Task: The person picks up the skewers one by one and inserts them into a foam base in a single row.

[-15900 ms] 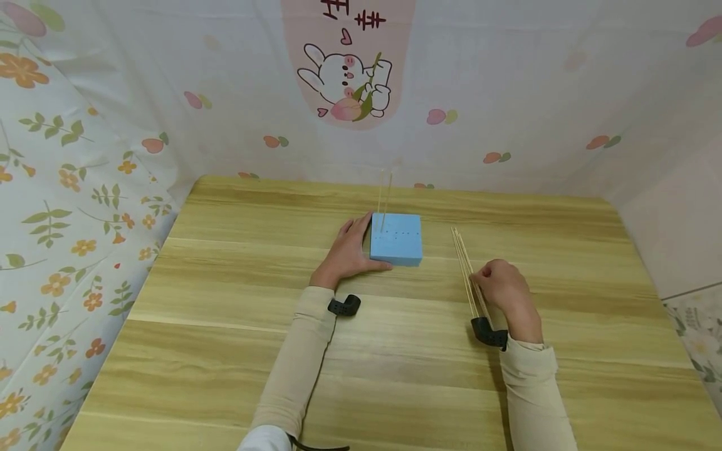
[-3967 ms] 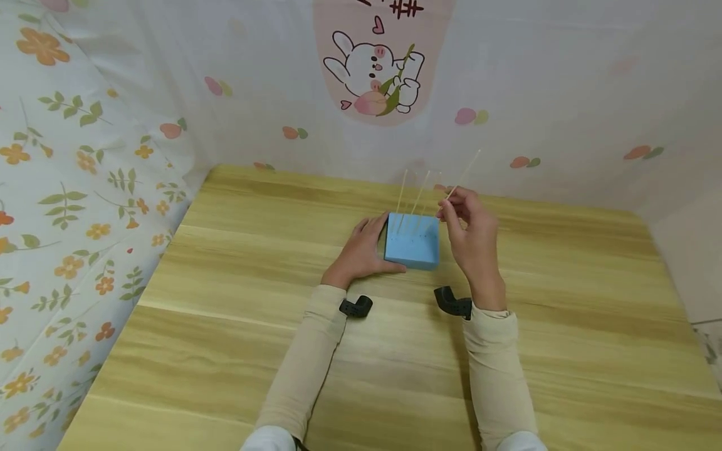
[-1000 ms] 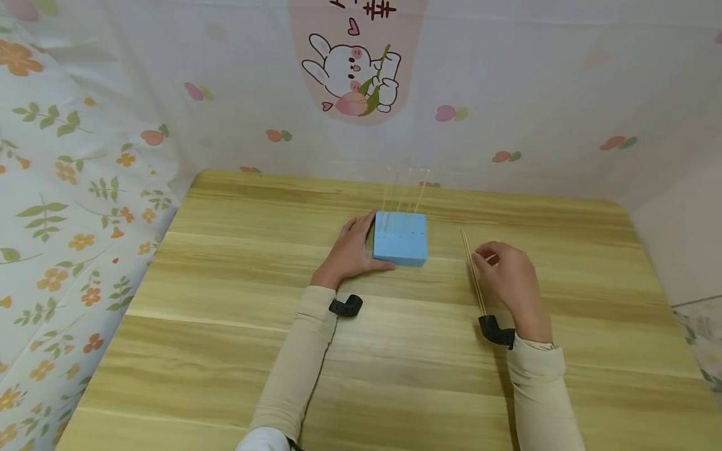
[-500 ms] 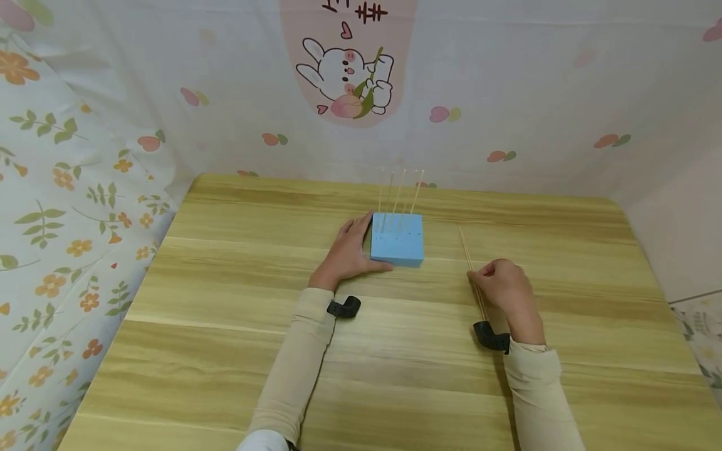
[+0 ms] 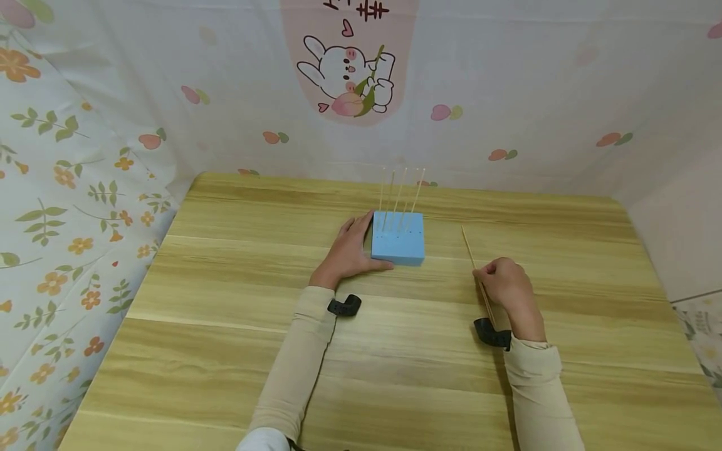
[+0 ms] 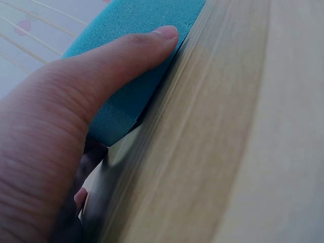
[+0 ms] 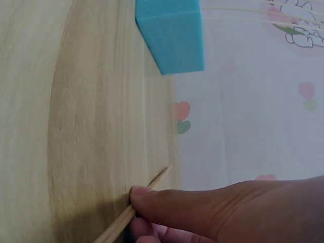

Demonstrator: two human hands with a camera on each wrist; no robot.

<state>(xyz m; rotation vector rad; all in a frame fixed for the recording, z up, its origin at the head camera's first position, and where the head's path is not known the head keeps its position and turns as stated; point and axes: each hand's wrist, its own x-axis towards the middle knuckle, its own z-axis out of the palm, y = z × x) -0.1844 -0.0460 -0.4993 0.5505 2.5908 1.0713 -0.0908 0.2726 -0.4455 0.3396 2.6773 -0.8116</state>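
A light blue foam block point(image 5: 397, 250) sits on the wooden table, with several thin bamboo skewers point(image 5: 418, 189) standing upright in its back half. My left hand point(image 5: 350, 252) grips the block from the left. Its thumb lies along the front face in the left wrist view, while the other fingers are largely hidden behind the block point(image 6: 152, 17). To the right, my right hand point(image 5: 504, 287) pinches a bamboo skewer point(image 5: 469, 247) that lies lengthwise near the tabletop. In the right wrist view, the thumb presses on the skewer point(image 7: 119, 226), its pointed tip sticking out beyond the fingers.
Small holes dot the block's top around the skewers. A black bent wrist mount point(image 5: 345, 305) sits at the left cuff and another black mount point(image 5: 492, 333) at the right. Behind the table point(image 5: 395, 376) hangs a printed white curtain point(image 5: 225, 56).
Since the oldest frame, more skewers stand in the block and fewer lie on the table. My right hand has come back from the block to the lying skewers and pinches there; the left stays put.
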